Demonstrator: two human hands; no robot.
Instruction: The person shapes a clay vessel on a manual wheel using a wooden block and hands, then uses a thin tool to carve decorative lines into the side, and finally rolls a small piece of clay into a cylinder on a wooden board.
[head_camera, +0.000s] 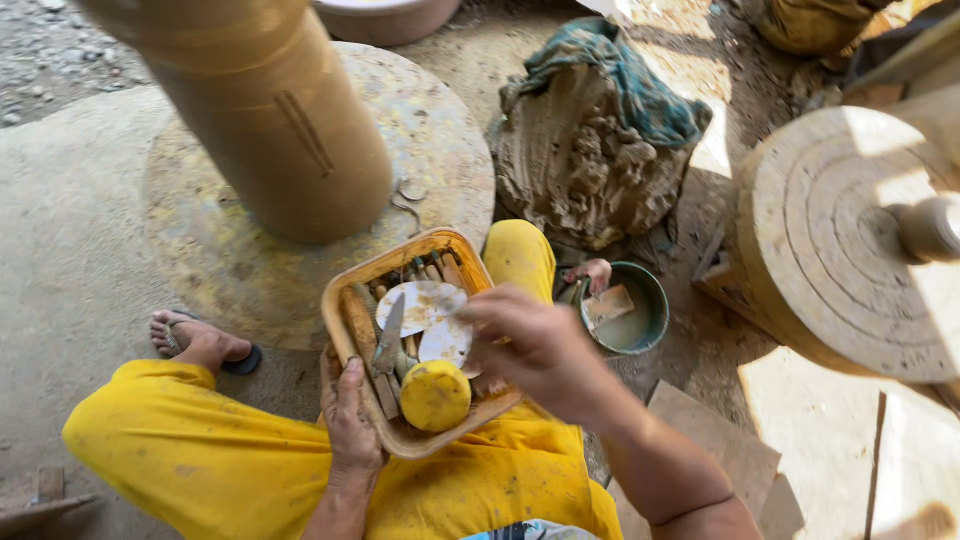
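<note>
- The left hand (350, 420) grips the near rim of a shallow wooden tray (345, 285) that rests on the lap, thumb over the edge, fingers curled under it.
- The right hand (535, 345) reaches into the tray, its fingertips pinched together on a thin, pale flat scraper (447, 338).
- In the tray lie a yellow sponge (435, 395), a knife-like blade (389, 335), a second pale oval scraper (415, 302) and several wooden modelling tools (440, 270).
- Yellow trousers (190, 450) cover both legs; a sandalled foot (200, 340) rests on the ground.
- Right of the knee stands a green bowl (640, 310) of murky water.
- Beyond the tray, a tall clay vessel (270, 110) stands on a round turntable (440, 140).
- Further off, a lump of clay (580, 160) sits under a teal cloth (630, 85).
</note>
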